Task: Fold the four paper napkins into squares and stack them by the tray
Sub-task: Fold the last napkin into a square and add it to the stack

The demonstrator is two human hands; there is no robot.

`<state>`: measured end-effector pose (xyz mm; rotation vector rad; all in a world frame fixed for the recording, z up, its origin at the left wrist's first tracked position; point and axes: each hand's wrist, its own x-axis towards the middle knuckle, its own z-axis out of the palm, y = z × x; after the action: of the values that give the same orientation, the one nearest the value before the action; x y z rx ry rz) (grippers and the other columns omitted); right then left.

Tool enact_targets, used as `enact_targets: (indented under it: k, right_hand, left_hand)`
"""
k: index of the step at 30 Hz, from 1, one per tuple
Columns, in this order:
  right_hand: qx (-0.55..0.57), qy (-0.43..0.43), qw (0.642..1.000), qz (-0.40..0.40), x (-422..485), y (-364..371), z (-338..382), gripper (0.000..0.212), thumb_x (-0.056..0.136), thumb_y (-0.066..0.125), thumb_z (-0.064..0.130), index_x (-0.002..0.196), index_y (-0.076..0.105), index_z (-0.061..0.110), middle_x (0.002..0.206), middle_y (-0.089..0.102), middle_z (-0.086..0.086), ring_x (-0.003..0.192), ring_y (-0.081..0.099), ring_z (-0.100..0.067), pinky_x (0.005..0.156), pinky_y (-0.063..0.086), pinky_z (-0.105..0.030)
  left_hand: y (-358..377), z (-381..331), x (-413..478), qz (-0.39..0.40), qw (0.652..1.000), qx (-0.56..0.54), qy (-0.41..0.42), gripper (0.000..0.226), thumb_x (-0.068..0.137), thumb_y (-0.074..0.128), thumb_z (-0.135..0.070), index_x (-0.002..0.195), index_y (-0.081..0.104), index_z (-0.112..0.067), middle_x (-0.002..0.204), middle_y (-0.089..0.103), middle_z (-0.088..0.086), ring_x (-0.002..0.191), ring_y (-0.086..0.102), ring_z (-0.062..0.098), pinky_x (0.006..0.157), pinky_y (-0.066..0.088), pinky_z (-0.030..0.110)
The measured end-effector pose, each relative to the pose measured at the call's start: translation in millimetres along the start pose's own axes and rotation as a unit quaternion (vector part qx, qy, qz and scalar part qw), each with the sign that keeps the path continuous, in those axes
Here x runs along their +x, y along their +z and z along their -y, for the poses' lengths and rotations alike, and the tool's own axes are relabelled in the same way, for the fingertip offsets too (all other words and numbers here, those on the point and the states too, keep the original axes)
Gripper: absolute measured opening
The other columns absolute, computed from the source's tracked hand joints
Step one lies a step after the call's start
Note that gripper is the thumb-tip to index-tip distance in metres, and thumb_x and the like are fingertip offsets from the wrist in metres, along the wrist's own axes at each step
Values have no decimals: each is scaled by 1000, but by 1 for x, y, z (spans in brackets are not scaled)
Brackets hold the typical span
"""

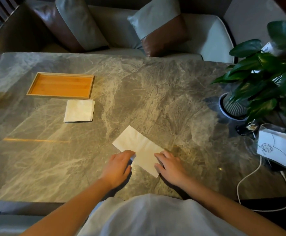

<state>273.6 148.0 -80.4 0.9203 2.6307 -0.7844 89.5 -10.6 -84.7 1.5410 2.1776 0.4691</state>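
A white paper napkin (137, 147) lies flat as a long rectangle, set diagonally on the marble table near the front edge. My left hand (117, 166) rests at its near left edge, fingers touching the paper. Over on the near right end, my right hand (170, 165) presses down with spread fingers. A stack of folded square napkins (79, 110) sits just in front of the wooden tray (31, 86), which stands at the far left and holds nothing.
A potted plant (234, 108) stands at the right edge. A clear holder with more napkins (278, 149) sits in front of it, with a white cable (251, 174) trailing off the table. A sofa with cushions (155, 26) lies behind the table.
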Motion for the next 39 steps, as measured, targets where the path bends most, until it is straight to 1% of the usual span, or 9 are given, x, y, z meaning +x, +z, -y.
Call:
enact_targets:
  k: [6,9,12,16,21,28,32,36,39]
  right_hand:
    - [271,-2,950,156,-16,8,23,42,94,51,15,136,49,14,108,64,0,92,61,-10,88,50,-23]
    - [179,-77,975,109,-19,12,22,40,85,57,13,124,58,21,111,61,3,97,56,-10,85,45,-23]
    - [11,-135,989,51,-17,14,12,47,82,58,16,128,50,27,125,47,3,115,42,-14,93,41,-34]
    - [-58,-137,988,35,-17,20,9,44,82,59,19,124,47,26,121,44,2,112,41,-17,87,43,-35]
    - [-14,-108,994,-3,-7,22,14,19,84,55,17,103,58,21,104,51,0,99,52,-20,70,42,-33]
    - [141,-97,980,-99,-2,12,28,4,90,57,24,93,56,25,94,54,14,81,55,-8,66,51,-40]
    - [154,-104,976,-110,-2,8,33,13,87,58,35,99,53,32,99,50,21,84,55,-4,67,52,-34]
    - [130,-83,986,-55,0,10,26,41,79,70,32,115,50,32,118,51,15,100,52,-2,77,50,-26]
    - [123,-42,990,-57,0,15,23,22,83,65,28,104,60,22,101,63,6,89,59,-15,70,51,-34]
  left_hand:
    - [13,3,16,131,988,83,6,61,91,43,-18,147,21,-25,158,13,-6,145,10,12,118,7,44]
    - [10,9,15,175,978,95,56,58,93,42,-23,147,22,-25,160,7,-4,147,1,13,118,-4,44]
    - [5,11,9,116,988,82,65,53,90,47,-23,142,35,-24,155,26,0,143,22,19,117,11,40]
    - [1,15,-2,39,996,67,41,46,88,45,-11,133,48,-20,136,50,1,124,47,23,107,28,35]
    - [1,15,-6,48,997,60,30,50,88,42,-7,136,45,-21,142,45,-2,130,41,21,111,24,34]
    - [1,25,-9,68,996,52,16,58,80,54,-9,135,44,-24,141,44,-2,129,40,23,110,25,35]
    - [-3,18,-3,38,999,-13,-11,37,78,66,-30,114,61,-29,117,61,-6,107,55,17,94,43,30]
    - [-9,11,0,15,992,-105,-64,17,82,60,-14,91,68,-25,91,70,-5,85,62,17,73,52,37]
    - [-11,7,-1,27,993,-92,-69,22,88,48,-12,87,64,-27,86,70,-6,78,61,17,68,51,37]
